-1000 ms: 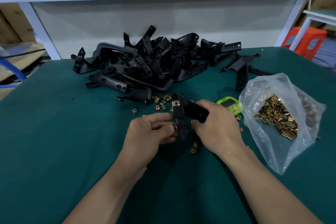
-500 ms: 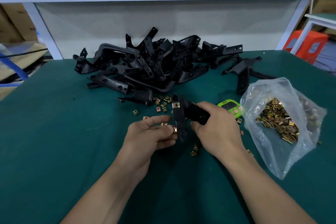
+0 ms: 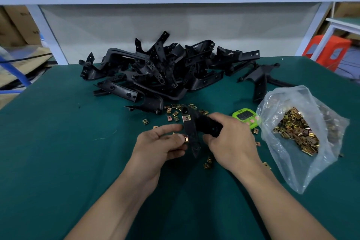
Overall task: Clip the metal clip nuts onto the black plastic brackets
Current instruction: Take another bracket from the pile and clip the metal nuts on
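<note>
The left hand (image 3: 155, 146) pinches a brass-coloured metal clip nut (image 3: 186, 139) against the black plastic bracket (image 3: 191, 129) gripped by the right hand (image 3: 233, 142). Pushed askew, it could pop off.

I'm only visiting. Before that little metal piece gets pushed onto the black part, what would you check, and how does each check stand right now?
1. Bracket held firmly: ok. The right hand grips the black bracket.
2. Clip nut at the bracket: ok. The left hand pinches a clip nut against its left edge.
3. Nut lined up with its hole: cannot tell, too small to see.
4. Other nut seated: ok. The upper clip nut sits on the bracket.
5. Supply close by: ok. Loose clip nuts and a filled bag lie near.
</note>
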Tool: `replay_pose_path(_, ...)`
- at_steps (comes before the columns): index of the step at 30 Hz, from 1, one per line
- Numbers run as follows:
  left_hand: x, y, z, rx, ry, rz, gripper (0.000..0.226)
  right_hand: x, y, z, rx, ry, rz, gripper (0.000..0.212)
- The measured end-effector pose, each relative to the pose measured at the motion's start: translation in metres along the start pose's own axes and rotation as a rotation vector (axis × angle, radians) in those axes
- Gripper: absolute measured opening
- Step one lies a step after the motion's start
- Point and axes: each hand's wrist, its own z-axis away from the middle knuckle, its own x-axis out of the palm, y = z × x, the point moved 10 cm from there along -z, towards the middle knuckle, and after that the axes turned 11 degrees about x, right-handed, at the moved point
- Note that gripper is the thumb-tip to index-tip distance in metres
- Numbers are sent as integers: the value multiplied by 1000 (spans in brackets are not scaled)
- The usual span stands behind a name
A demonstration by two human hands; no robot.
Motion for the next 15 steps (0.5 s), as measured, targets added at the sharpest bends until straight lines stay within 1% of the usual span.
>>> replay_pose_path(3, 0, 2, 2, 12, 8, -4, 21, 1, -2, 2, -2, -9, -19, 29)
replay_pose_path(10, -13, 10, 2, 59, 170, 111, 26, -1, -16, 13, -48, 44, -3, 25)
replay_pose_path(12, -12, 10, 3, 56, 165, 105, 25, -5, -19, 15, -63, 87, 31, 23)
replay_pose_path(15, -8, 8, 7, 68, 147, 20, 24, -11, -20, 17, -72, 150, 91, 20)
